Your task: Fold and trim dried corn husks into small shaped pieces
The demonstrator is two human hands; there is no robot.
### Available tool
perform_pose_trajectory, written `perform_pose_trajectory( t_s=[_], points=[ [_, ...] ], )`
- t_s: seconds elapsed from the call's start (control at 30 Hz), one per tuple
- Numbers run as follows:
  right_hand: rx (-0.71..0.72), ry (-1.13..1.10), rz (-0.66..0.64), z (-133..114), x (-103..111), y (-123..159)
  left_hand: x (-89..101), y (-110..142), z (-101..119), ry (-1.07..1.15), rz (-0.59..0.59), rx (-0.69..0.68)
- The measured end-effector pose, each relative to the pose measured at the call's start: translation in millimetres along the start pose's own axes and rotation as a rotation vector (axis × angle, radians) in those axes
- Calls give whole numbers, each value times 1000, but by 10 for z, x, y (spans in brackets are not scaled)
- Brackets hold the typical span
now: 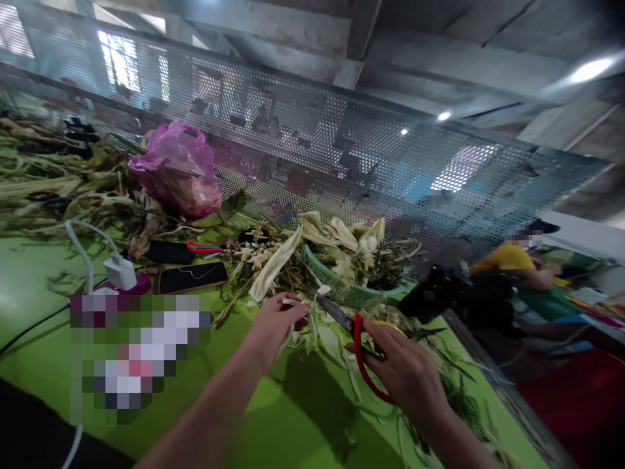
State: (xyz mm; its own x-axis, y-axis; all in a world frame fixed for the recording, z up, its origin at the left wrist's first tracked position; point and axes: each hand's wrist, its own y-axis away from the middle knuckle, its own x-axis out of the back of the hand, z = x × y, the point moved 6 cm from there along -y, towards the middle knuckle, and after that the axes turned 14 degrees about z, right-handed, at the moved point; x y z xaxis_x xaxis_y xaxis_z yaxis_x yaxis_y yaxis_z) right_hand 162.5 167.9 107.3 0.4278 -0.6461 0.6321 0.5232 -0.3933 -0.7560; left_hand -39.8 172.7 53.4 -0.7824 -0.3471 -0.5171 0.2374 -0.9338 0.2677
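Note:
My left hand (pixel 274 331) pinches a narrow pale plant strip (pixel 291 303) between thumb and fingers. Around the red-handled scissors (pixel 359 352) my right hand (pixel 413 371) is closed, fingers through the loops. The scissor blades point up and left, toward my left hand; whether they are parted is hard to make out. Just beyond both hands stands a green plastic basket (pixel 325 281), heaped with dry, pale husk-like leaves (pixel 342 238). Loose trimmings (pixel 336 345) lie on the green tabletop below and between my hands.
A pink plastic bag (pixel 178 169) and piled dry stalks (pixel 63 189) sit at the back left. Nearer lie a phone (pixel 193 278), a red cutter (pixel 208 248) and a white charger (pixel 120 272) with cables. A perforated metal screen (pixel 293 137) runs behind. A person in yellow (pixel 508 260) sits at right.

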Motion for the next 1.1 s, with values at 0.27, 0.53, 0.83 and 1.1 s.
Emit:
perform_pose_trajectory(
  t_s=[0.27, 0.53, 0.83, 1.1],
  points=[
    [-12, -31, -21, -6, 7, 22, -2, -2, 44, -26, 19, -47],
    [-58, 11, -190, -61, 25, -80, 45, -55, 58, -95, 108, -134],
    [-16, 52, -180, -114, 32, -98, 75, -92, 70, -224, 107, -256],
    [-9, 71, -194, -60, -58, -22, 53, -63, 85, -226, 97, -251]
  ],
)
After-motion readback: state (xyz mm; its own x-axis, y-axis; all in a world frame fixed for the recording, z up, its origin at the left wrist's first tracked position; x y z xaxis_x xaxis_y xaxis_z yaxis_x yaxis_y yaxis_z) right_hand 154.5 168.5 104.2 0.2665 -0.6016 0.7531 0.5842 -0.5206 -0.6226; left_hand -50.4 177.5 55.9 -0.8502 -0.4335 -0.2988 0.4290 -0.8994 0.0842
